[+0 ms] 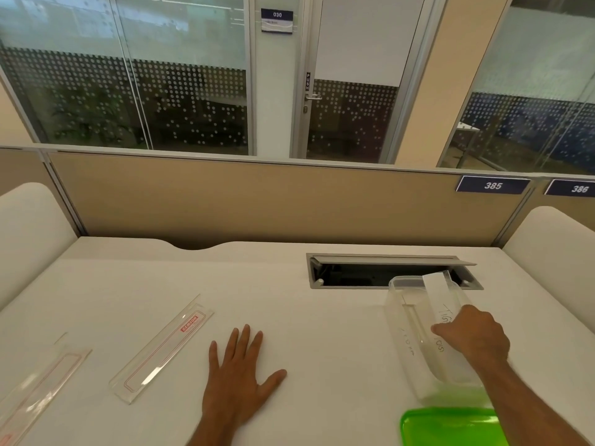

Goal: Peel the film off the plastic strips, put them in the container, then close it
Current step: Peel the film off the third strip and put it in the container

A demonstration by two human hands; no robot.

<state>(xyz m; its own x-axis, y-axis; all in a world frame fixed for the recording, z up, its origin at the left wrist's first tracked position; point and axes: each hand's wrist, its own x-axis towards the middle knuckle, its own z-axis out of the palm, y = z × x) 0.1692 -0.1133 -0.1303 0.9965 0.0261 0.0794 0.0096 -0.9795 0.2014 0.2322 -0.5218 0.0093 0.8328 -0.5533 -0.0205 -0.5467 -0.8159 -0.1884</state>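
Observation:
A clear plastic container (405, 320) stands open on the right of the white desk. My right hand (473, 333) is at its rim, fingers closed on a clear plastic strip (439, 294) that leans into the container with its far end sticking up. The green lid (450, 426) lies just in front of the container. My left hand (240, 378) rests flat on the desk, fingers spread, holding nothing. A clear strip with red-printed film (161, 349) lies to its left. Another film-covered strip (35, 391) lies at the far left edge.
An open cable hatch (386, 272) is set in the desk behind the container. A beige partition (257, 201) runs along the back edge. White padded dividers (29, 233) stand at both sides.

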